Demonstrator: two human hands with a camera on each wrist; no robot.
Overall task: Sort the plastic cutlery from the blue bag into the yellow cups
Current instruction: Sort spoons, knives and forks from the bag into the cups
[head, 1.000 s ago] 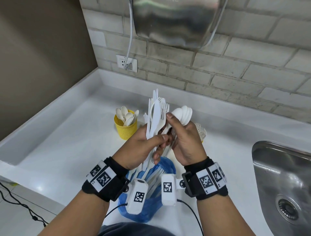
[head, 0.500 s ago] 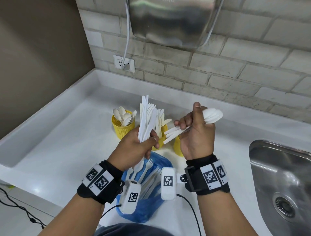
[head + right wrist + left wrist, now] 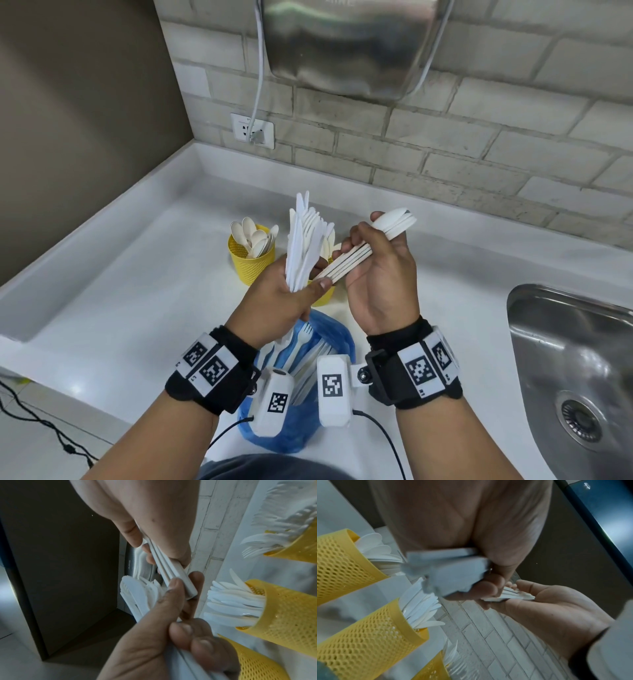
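Head view, with both wrist views for detail. The left hand point(image 3: 274, 301) is clamped round the handles of an upright, fanned bundle of knives and forks point(image 3: 305, 240), thumb pressed across the front of the stack; the left-wrist view shows the handle ends bunched in the closed fist. The right hand point(image 3: 380, 274) grips a nested stack of spoons point(image 3: 394, 222), fingers curled over the handles and the bowls pointing up and to the right. One second ago both hands were pressed together over a single mixed bunch; half a second ago the spoons had come away to the right and the two groups stood apart. Now the spoon handles slant back towards the left hand, and their ends meet its thumb tip point(image 3: 173, 586), as the right-wrist view shows. The separation of spoons from the rest thus appears done, and the contact reads as a squaring-up of the stack before it is dropped. The spoon cup point(image 3: 251, 255), at the rear left of the white counter point(image 3: 120, 308), already holds spoons and is the likely destination. A second yellow cup point(image 3: 323, 294) is mostly hidden behind the hands; the wrist views show a knife cup point(image 3: 281, 609) and a fork cup point(image 3: 295, 547) beside it. The blue bag point(image 3: 329, 329) lies open near the counter's front edge, with forks still inside, so sorting is only partly complete.
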